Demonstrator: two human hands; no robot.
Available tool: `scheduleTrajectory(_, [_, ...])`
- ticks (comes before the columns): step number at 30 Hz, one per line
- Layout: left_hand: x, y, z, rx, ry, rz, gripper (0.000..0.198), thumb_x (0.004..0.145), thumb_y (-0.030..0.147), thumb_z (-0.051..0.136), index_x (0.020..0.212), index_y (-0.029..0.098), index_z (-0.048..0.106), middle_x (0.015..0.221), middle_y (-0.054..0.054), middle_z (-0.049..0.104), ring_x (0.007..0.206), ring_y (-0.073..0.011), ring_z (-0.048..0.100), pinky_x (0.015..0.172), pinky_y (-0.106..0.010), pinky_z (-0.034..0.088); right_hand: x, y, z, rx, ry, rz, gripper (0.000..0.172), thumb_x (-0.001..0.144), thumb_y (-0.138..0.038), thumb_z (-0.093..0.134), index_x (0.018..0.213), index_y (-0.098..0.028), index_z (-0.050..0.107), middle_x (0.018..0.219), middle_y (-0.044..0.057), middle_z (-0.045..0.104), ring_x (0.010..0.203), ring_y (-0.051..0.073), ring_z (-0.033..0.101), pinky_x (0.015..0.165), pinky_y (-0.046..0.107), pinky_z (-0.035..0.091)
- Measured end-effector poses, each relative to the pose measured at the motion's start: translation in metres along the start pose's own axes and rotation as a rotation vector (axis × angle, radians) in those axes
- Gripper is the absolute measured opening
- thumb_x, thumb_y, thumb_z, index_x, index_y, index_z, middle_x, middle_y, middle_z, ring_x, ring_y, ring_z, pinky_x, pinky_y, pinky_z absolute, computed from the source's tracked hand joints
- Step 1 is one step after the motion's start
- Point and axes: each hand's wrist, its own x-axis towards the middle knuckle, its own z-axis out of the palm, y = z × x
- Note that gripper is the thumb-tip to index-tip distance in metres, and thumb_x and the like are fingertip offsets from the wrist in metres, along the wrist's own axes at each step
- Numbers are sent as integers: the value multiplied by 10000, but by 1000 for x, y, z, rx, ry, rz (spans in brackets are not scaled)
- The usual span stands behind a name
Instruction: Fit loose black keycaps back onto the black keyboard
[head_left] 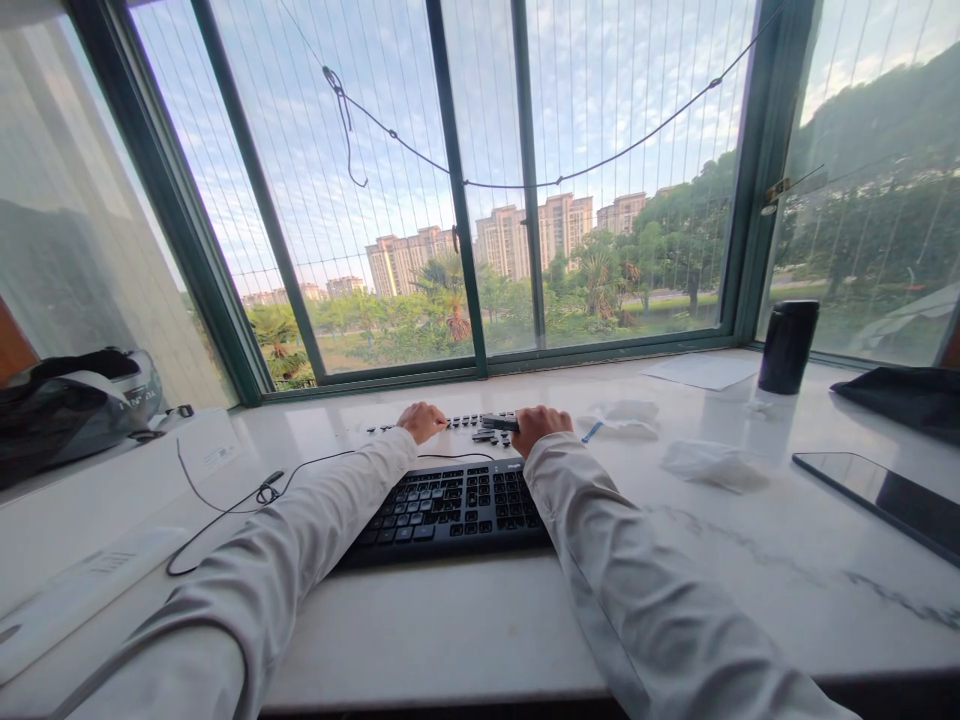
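One keyboard (450,512); over ten keycaps (472,421) on its far side. Right hand (541,424) grips one dark item (499,423); left hand's (424,421) grip: cannot tell.

The counter (435,630) looks like polished stone, smooth and glossy. The keyboard (465,543) seems of plastic, rather matt. The sleeves (322,520) are wrinkled cloth, the clear bags (712,467) thin crinkled plastic, the phone (889,505) glossy like glass.

I count one keyboard (457,515); clocked from it, two hands, left hand (422,422) at eleven, right hand (540,427) past one; one dark tool (499,423) at one; loose keycaps (484,436) around twelve, too small to number; two plastic wrappers (712,467) past two; one black cylinder (787,347) at two; one dark-screened device (889,505) at three.
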Motion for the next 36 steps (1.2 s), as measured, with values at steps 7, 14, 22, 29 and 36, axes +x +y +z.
scheduleTrajectory(7, [3, -2, 4, 51, 8, 32, 228, 772, 409, 559, 801, 277, 744, 814, -30, 718, 748, -187, 630, 693, -259, 442, 1, 1, 1, 1, 13, -3, 258, 766, -292, 495, 920, -207, 684, 928, 129, 673, 875, 249, 618, 753, 365, 411])
scheduleTrajectory(14, [5, 1, 5, 85, 15, 0, 246, 757, 451, 571, 791, 278, 743, 801, -41, 713, 742, -189, 622, 681, -260, 431, 1, 0, 1, 1, 12, -3, 255, 758, -289, 503, 917, -208, 685, 911, 123, 673, 876, 247, 619, 754, 360, 411])
scheduleTrajectory(22, [5, 5, 3, 93, 16, -26, 235, 749, 452, 580, 774, 282, 740, 799, -39, 710, 766, -205, 626, 700, -276, 442, 0, 1, 0, 1, 24, -11, 249, 763, -286, 493, 898, -208, 687, 890, 123, 675, 857, 251, 623, 733, 359, 413])
scheduleTrajectory(29, [6, 5, 3, 81, -2, -48, 267, 731, 459, 602, 881, 284, 737, 826, -40, 714, 792, -206, 633, 722, -267, 452, -2, -1, -4, 17, 22, -5, 279, 795, -328, 468, 922, -214, 689, 912, 130, 675, 870, 245, 621, 751, 357, 407])
scheduleTrajectory(36, [5, 6, 4, 99, -4, -35, 229, 751, 395, 577, 851, 278, 747, 828, -58, 716, 752, -199, 633, 689, -264, 449, -3, 0, -4, 31, 26, -8, 320, 840, -363, 418, 942, -217, 684, 926, 136, 672, 891, 249, 619, 766, 370, 401])
